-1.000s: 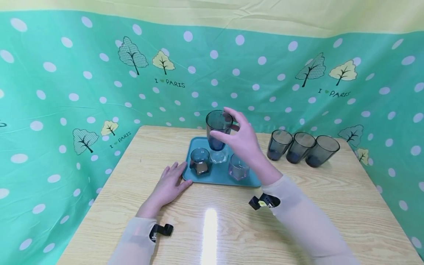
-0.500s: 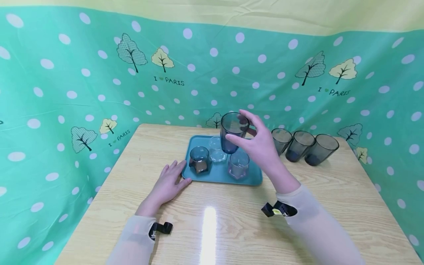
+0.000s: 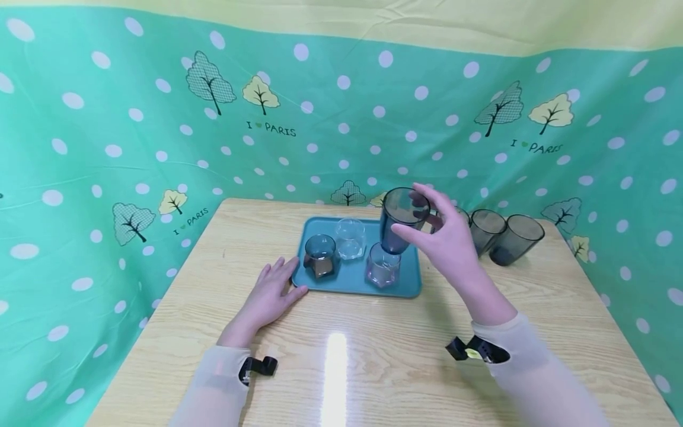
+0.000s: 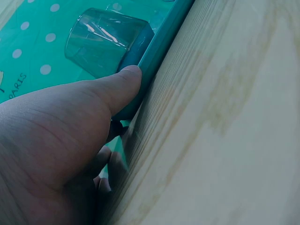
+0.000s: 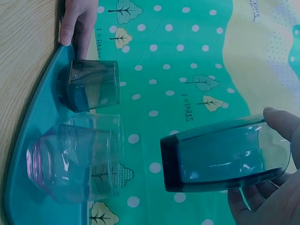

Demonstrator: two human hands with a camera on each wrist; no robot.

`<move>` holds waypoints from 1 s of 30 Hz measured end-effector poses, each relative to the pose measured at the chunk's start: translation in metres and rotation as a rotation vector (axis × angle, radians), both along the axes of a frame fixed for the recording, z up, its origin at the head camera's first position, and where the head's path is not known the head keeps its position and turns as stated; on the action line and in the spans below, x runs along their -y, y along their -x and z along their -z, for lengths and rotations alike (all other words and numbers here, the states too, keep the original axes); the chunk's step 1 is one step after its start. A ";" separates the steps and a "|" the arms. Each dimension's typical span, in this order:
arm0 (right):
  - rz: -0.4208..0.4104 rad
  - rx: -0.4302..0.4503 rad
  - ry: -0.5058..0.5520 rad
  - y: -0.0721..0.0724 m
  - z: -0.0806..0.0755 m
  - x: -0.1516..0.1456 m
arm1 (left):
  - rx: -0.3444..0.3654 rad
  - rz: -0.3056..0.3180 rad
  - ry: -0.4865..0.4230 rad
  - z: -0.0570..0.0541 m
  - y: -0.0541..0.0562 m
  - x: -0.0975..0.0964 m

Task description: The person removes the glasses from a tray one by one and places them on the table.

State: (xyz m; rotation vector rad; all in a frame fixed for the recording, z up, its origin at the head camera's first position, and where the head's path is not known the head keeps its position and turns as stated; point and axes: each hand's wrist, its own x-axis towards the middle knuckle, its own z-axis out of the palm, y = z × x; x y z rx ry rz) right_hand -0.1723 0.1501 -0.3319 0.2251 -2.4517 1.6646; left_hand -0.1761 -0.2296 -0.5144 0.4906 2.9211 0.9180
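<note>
My right hand (image 3: 452, 240) grips a tall, dark tinted drinking glass (image 3: 396, 232) near its rim, thumb on one side and fingers round the other. In the right wrist view the glass (image 5: 220, 157) hangs in the air, apart from the short glasses. On the blue tray (image 3: 347, 284) stand three short glasses: a smoky one (image 3: 320, 256) at left, a clear one (image 3: 350, 240) behind, and a pinkish one (image 3: 382, 267) at front right. My left hand (image 3: 269, 296) lies by the tray's left front corner, fingers extended, with its thumb (image 4: 125, 86) against the tray's edge.
Right of the tray stands a row of three tall tinted glasses, including a middle glass (image 3: 487, 230) and a right glass (image 3: 515, 240); the leftmost is partly hidden behind my right hand. A dotted green curtain (image 3: 320, 118) hangs behind the wooden table (image 3: 395, 356).
My right hand has carried the tall glass rightward, from over the back of the tray to above its right side, uncovering the clear short glass. The left hand stays by the tray corner.
</note>
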 end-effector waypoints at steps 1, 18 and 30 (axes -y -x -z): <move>0.012 0.002 -0.011 -0.001 0.000 -0.004 | 0.000 0.000 0.002 0.000 0.000 0.000; 0.151 0.057 -0.070 -0.019 0.006 -0.069 | -0.010 0.006 0.005 0.002 0.002 0.000; 0.242 0.121 -0.123 -0.029 0.017 -0.111 | -0.010 0.008 0.005 0.003 0.002 0.000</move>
